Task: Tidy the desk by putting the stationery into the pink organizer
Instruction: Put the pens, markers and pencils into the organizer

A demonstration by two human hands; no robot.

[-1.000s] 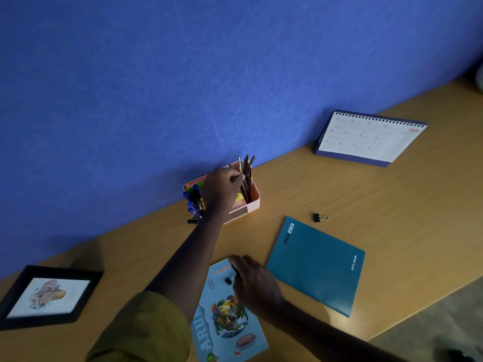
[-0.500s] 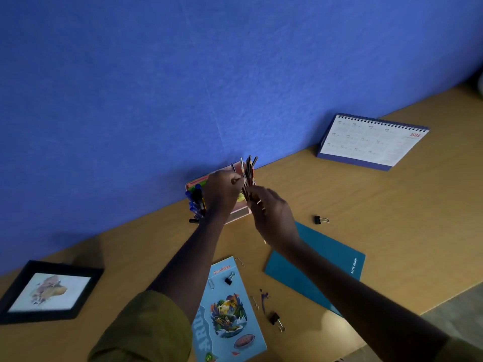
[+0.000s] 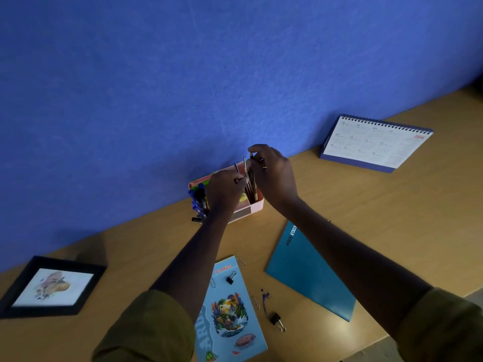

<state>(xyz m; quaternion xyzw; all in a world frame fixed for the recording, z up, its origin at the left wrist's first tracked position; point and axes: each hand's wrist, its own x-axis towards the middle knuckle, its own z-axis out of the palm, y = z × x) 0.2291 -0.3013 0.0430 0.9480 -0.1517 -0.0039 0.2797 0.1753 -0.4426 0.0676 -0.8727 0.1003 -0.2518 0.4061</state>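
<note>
The pink organizer [image 3: 254, 206] stands against the blue wall, holding blue pens [image 3: 198, 198] at its left end and a bunch of pencils [image 3: 251, 188] at its right end. My left hand [image 3: 225, 190] is over the organizer's middle, fingers closed around a pencil. My right hand [image 3: 271, 173] is above the right end, fingers pinched on the pencil tops. One black binder clip [image 3: 230, 279] lies on the light blue booklet [image 3: 230, 312]; another binder clip [image 3: 276, 320] lies on the desk. Paper clips [image 3: 255, 302] lie beside the booklet.
A teal notebook [image 3: 300, 270] lies under my right forearm. A desk calendar [image 3: 373, 143] stands at the back right. A black picture frame [image 3: 51, 287] lies at the left. The desk's front edge [image 3: 376, 343] runs at the lower right.
My right hand left the booklet, rose to the organizer and now grips the pencil tops. My left hand stayed at the organizer. The view moved closer.
</note>
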